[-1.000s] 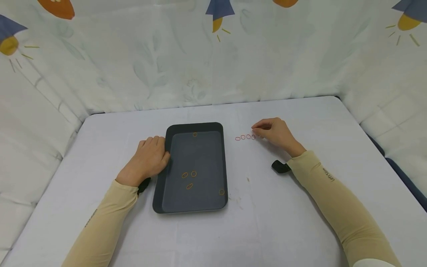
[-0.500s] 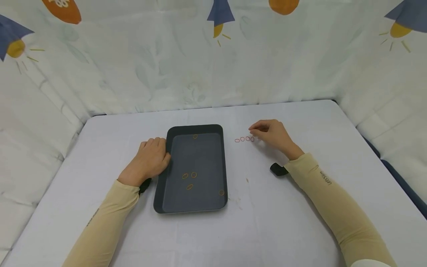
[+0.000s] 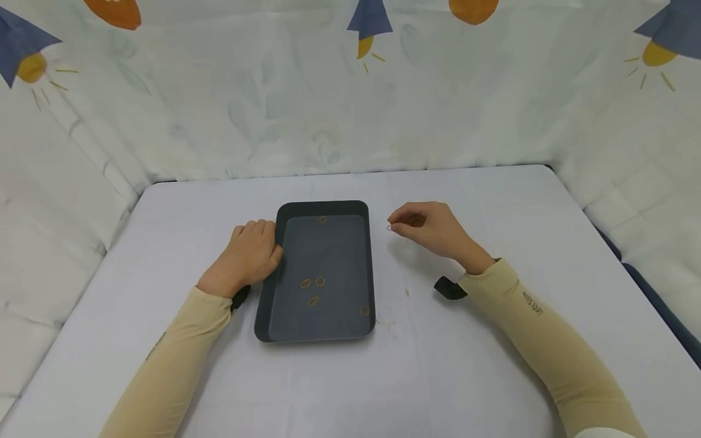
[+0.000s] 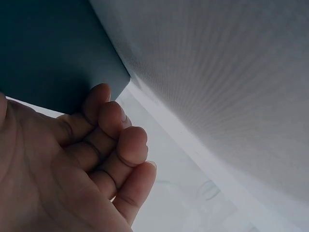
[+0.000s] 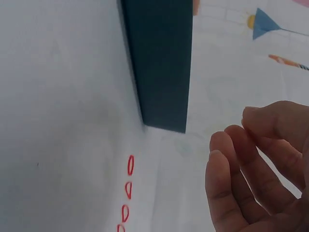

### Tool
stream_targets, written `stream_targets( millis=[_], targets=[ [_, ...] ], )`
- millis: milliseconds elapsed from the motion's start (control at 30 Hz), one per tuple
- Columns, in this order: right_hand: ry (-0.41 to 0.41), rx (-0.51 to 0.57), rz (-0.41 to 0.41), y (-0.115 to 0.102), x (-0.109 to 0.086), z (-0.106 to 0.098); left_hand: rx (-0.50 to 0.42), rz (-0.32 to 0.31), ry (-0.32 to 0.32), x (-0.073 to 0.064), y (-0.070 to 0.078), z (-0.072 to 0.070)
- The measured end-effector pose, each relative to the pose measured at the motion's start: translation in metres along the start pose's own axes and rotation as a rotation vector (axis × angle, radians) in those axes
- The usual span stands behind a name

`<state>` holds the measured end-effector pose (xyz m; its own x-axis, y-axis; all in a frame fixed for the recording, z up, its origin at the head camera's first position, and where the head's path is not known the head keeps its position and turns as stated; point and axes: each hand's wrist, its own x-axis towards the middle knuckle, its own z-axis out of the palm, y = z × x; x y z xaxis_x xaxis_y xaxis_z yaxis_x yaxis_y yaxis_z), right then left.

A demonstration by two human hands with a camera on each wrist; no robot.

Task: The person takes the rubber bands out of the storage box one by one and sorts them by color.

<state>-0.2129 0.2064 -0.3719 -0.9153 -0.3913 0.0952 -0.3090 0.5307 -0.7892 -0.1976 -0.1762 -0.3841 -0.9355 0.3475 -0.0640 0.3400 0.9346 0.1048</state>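
A dark grey rectangular tray (image 3: 339, 274) lies on the table, with several small yellow loops (image 3: 320, 281), like thin rubber bands, scattered inside. My left hand (image 3: 249, 255) grips its left rim; in the left wrist view the curled fingers (image 4: 133, 145) press against the tray's outer side. To the right of the tray, my right hand (image 3: 429, 228) hovers with thumb and fingertips close together, and nothing shows between them. Small red loops (image 5: 131, 165) form a row on the table in the right wrist view. From the head, the hand hides most of that row.
A white cloth covers the table (image 3: 328, 389), and a patterned curtain (image 3: 274, 91) stands along its far edge. Faint brownish marks (image 3: 386, 324) stain the cloth right of the tray. A black strap piece (image 3: 450, 288) sticks out by the right wrist.
My right hand has moved left along the row of red loops, from its right end to its left end. The left hand keeps its hold on the tray.
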Motion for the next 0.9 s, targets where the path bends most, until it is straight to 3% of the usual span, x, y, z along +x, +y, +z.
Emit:
stream_targets(
  millis=[400,633,900],
  targets=[
    [-0.145,-0.008,-0.342,-0.033,-0.012,0.027,-0.003,-0.001,0.017,-0.001,-0.001,0.001],
    [-0.218,-0.122,-0.425,-0.052,-0.016,0.039,0.000,0.005,0.022,-0.002,0.001,0.000],
    [-0.422,-0.285,-0.509,-0.071,-0.016,0.052,-0.002,0.000,0.018,-0.002,0.001,0.000]
  ],
)
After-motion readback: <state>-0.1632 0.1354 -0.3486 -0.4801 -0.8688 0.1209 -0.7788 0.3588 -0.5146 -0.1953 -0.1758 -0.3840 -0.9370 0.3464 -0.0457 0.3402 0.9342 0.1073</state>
